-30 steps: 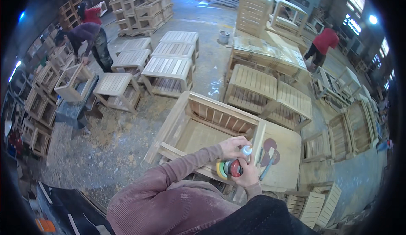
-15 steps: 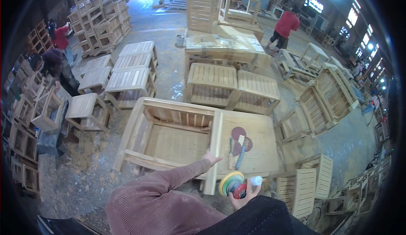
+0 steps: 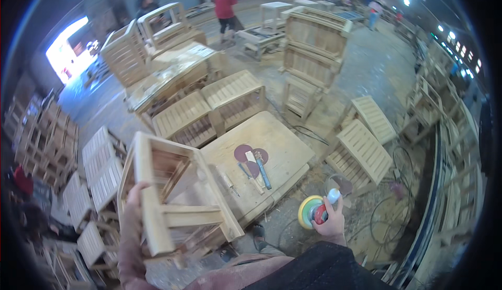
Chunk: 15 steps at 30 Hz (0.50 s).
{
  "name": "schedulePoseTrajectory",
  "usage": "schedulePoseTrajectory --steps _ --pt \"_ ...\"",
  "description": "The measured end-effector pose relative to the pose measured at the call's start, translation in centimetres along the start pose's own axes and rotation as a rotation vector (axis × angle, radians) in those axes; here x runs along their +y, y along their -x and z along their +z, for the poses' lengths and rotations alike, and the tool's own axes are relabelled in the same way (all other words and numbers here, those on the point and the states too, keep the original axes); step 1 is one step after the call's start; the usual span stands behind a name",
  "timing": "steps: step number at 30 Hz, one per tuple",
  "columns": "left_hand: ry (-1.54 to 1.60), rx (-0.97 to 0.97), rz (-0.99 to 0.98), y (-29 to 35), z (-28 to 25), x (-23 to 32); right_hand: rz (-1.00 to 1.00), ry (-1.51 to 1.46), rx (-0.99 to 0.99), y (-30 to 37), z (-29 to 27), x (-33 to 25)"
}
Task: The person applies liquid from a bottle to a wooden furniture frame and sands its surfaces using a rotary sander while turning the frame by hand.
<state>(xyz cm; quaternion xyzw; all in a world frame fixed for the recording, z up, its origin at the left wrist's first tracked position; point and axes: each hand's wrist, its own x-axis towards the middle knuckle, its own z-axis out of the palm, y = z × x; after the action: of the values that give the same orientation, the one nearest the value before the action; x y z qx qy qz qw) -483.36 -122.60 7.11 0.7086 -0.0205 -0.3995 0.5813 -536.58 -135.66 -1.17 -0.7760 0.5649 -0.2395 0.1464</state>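
My left hand (image 3: 136, 198) is closed on the outer left rail of a wooden furniture frame (image 3: 193, 216). The frame looks like an unfinished small table or stool. It stands tilted at the left end of a low wooden worktable (image 3: 287, 139), and part of it is blurred by motion. My right hand (image 3: 332, 224), off the near right side of the worktable, grips a round power sander (image 3: 318, 214) with a yellow-green pad, red body and pale end piece. The sander is in the air, apart from the frame.
On the worktable lie maroon sanding discs (image 3: 242, 153), a blue-handled tool (image 3: 263, 171) and a slim chisel-like tool (image 3: 229, 183). Slatted stools (image 3: 361, 143) stand to the right, where a cable or hose (image 3: 372, 219) loops over the floor. A person in red (image 3: 225, 5) is farther back.
My view has swung to the right. The frame has been turned and tilted, and my left hand has shifted from its inner rail to its outer left one. My right hand still holds the sander.
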Motion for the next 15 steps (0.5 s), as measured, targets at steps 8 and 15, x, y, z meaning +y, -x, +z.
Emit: schedulePoseTrajectory --steps 8,15 --pt "0.286 -0.221 0.022 2.2 -16.1 -4.8 -0.086 -0.019 -0.025 0.5 3.6 -7.4" --pt "0.513 -0.169 0.116 3.7 -22.2 -12.7 -0.314 -0.19 0.0 -1.8 5.1 -17.0"
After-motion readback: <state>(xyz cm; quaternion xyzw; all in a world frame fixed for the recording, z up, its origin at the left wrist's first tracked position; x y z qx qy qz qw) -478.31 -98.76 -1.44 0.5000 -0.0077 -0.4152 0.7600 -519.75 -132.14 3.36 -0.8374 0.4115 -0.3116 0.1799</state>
